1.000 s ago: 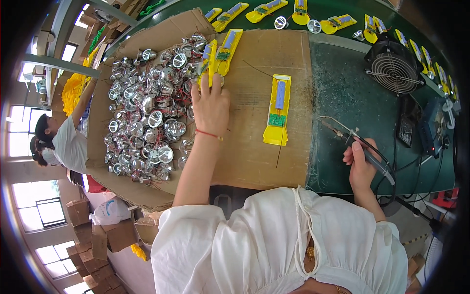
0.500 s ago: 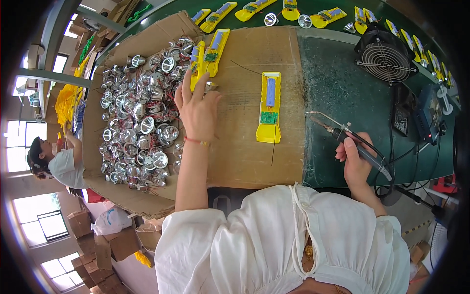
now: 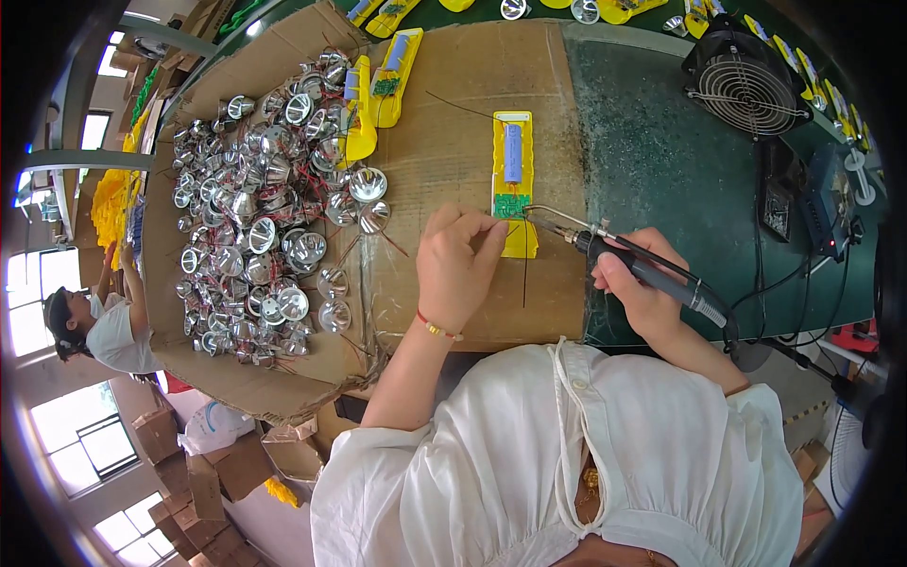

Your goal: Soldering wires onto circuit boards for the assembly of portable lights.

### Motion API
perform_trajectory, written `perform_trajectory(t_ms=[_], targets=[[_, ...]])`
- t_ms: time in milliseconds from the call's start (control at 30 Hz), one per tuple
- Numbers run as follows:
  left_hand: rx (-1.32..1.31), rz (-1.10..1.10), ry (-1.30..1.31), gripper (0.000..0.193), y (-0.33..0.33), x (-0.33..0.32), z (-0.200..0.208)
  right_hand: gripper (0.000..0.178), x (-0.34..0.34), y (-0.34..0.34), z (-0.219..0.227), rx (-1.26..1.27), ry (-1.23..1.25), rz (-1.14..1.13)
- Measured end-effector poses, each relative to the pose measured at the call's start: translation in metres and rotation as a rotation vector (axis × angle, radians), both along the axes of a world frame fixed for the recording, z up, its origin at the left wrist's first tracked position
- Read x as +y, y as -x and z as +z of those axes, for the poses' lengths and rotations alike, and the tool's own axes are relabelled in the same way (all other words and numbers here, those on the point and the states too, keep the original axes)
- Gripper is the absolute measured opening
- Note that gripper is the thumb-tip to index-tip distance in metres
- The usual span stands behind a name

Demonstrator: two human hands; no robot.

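Note:
A yellow plastic housing lies upright on the cardboard sheet in front of me. It holds a blue cylindrical battery cell and a small green circuit board, with thin dark wires at both ends. My left hand is at the board's left side, thumb and forefinger pinched together; what is between them is too small to make out. In my right hand is a soldering iron with a thin metal guide tube along it. Its tip points left, at the board's right lower edge.
On the left, a cardboard box holds many silver reflector cups with red wires. Two more yellow housings lie beside it. A caged fan and a blue soldering station stand at right. Another person is far left.
My left hand has come from the housings by the box to the middle housing's board. The soldering iron has moved left, bringing its tip to the board. Several reflector cups now show at the box's right side.

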State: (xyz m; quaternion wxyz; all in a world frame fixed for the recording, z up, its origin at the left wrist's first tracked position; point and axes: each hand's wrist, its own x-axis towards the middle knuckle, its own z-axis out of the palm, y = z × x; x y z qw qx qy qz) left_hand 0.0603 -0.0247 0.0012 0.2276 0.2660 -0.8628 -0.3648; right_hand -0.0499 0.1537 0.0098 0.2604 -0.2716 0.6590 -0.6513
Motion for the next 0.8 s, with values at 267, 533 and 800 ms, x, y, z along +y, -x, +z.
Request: perform_trajectory(t_ms=[267,533,800], targets=[[-0.011,0.025,-0.082,0.006,0.003,0.001,-0.002,0.012,-0.007,0.0,-0.006,0.041,-0.002,0.004],[-0.016,0.04,-0.129,0.007,0.003,0.0,0.0,0.015,-0.001,-0.001,0.004,-0.121,0.035,-0.098],[-0.061,0.029,-0.09,0.008,0.003,0.001,0.005,0.016,0.006,0.002,0.001,-0.151,0.013,-0.13]])
